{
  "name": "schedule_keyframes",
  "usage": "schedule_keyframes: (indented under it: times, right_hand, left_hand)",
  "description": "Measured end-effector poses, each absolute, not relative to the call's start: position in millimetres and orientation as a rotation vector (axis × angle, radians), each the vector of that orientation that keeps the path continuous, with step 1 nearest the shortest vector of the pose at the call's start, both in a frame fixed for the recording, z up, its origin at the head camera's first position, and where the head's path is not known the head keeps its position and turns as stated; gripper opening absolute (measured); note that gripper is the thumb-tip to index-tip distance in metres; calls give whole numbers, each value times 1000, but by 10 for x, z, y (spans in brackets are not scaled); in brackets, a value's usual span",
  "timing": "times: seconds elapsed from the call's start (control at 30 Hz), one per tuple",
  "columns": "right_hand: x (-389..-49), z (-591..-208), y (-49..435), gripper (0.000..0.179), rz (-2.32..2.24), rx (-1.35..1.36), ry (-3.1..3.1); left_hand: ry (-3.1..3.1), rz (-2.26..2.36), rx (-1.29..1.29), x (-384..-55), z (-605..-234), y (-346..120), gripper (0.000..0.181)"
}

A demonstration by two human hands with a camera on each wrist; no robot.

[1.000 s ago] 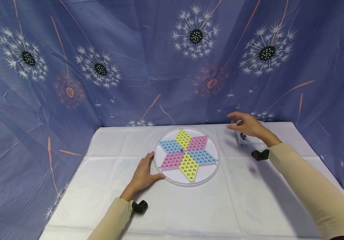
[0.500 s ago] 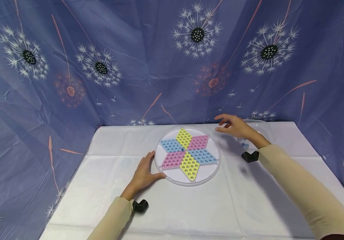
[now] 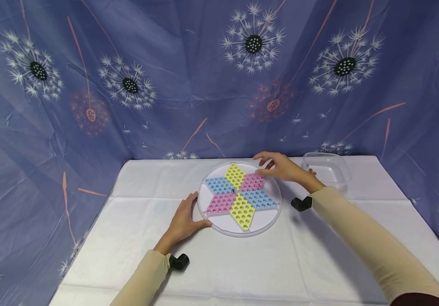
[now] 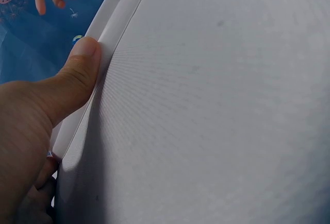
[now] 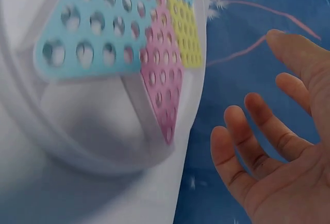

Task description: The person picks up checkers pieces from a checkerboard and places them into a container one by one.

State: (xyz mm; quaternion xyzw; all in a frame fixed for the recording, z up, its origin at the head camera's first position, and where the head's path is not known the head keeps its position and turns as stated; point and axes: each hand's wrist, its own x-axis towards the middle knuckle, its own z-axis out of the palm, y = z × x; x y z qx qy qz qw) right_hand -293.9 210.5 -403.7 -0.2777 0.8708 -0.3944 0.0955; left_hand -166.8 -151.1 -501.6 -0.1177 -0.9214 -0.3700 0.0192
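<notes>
In the head view a round white Chinese checkers board (image 3: pixel 265 221) lies on the table, with a yellow, pink and blue star of holes. A dark blue marble (image 3: pixel 233 191) sits near the star's middle. My left hand (image 3: pixel 183 221) rests against the board's lower left rim, thumb and fingers spread along it; in the left wrist view the thumb (image 4: pixel 82 62) presses the rim. My right hand (image 3: pixel 278 166) hovers over the board's upper right, beside the pink point. In the right wrist view its fingers are loosely bent and apart, with nothing seen between them.
A clear plastic box (image 3: pixel 343 172) stands at the table's back right, with several small orange and blue marbles (image 3: pixel 312 171) at its left side. A blue dandelion-print cloth (image 3: pixel 189 85) hangs right behind the white-covered table (image 3: pixel 250 272).
My right hand has moved left from over the plastic box to the board's upper right, leaving the box in plain view. My left hand stays at the rim.
</notes>
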Motion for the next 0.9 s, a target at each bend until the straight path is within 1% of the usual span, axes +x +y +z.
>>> schedule_keyframes:
  times: [0.53, 0.9]
  right_hand:
    - [-2897, -4202, 1682, 48, -1209, -914, 2497]
    - [-2866, -4316, 1501, 50, -1181, -948, 2475]
  left_hand:
    - [-2885, -1166, -330, -1671, -5025, -1514, 110]
    - [-2890, -1143, -338, -1682, -5031, -1515, 110]
